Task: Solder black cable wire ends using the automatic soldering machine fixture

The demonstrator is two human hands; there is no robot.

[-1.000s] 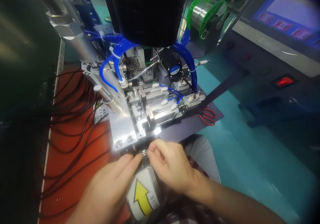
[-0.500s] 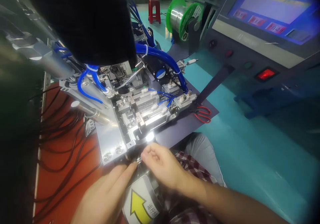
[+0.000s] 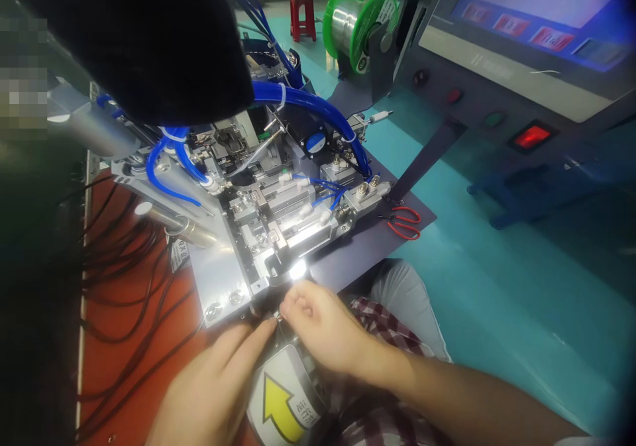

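Observation:
Both my hands meet at the front edge of a metal machine (image 3: 298,201) fitted with pneumatic cylinders and blue air hoses. My right hand (image 3: 322,327) is closed, thumb and curled fingers pinched together over something too small to name. From the lower left, my left hand (image 3: 213,373) reaches in with fingers together, their tips at a tiny shiny piece beside the right thumb. Its thumb is hidden. Just below the fingers sits a rounded unit whose white label (image 3: 283,393) bears a yellow arrow. A bright lamp spot (image 3: 298,270) shines above my right hand.
Red-handled snips (image 3: 405,223) lie on the dark base plate's right part. Behind stands a green spool (image 3: 350,25) of silvery wire. A control panel (image 3: 527,48) with a lit red switch is at upper right. Black cables (image 3: 129,313) cross the orange surface. A black shape hides the upper left.
The view has shifted slightly. My hands stay at the same spot on the machine's front, with the left fingertips a little closer to the right thumb.

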